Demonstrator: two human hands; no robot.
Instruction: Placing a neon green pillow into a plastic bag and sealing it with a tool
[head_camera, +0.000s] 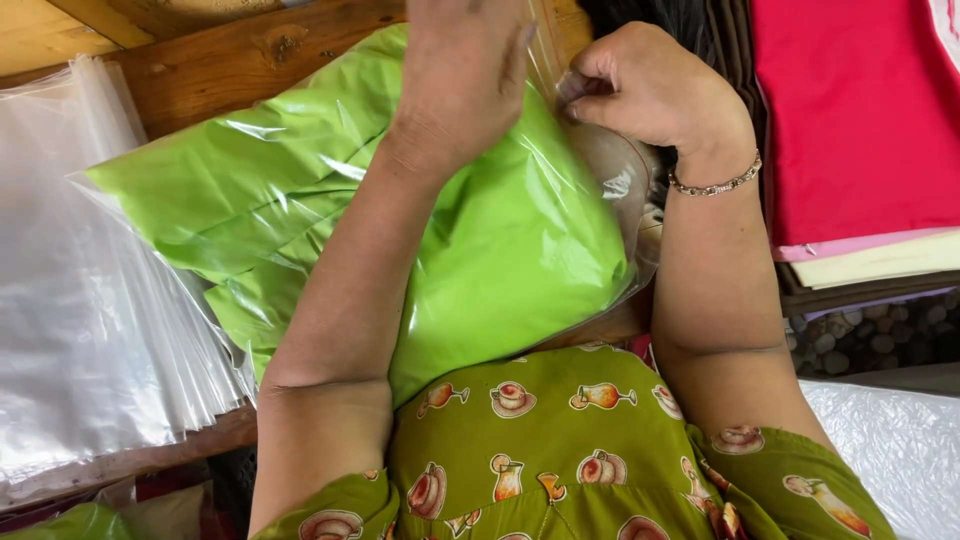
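Observation:
A folded bright green cloth (500, 250) lies inside a clear plastic bag (610, 180) on a wooden table, pressed against my body. My left hand (465, 70) lies flat on top of the bag near its far end, palm down, fingers running out of view at the top edge. My right hand (640, 90) is closed in a loose fist at the bag's far right corner, fingertips pinching the clear plastic edge. A beaded bracelet (715, 185) circles my right wrist.
A thick stack of clear plastic bags (80, 300) lies to the left. Folded cloths in red (850, 120), pink and cream are piled at the right. The wooden table edge (230, 60) shows at the top left. White plastic (900, 450) sits at the lower right.

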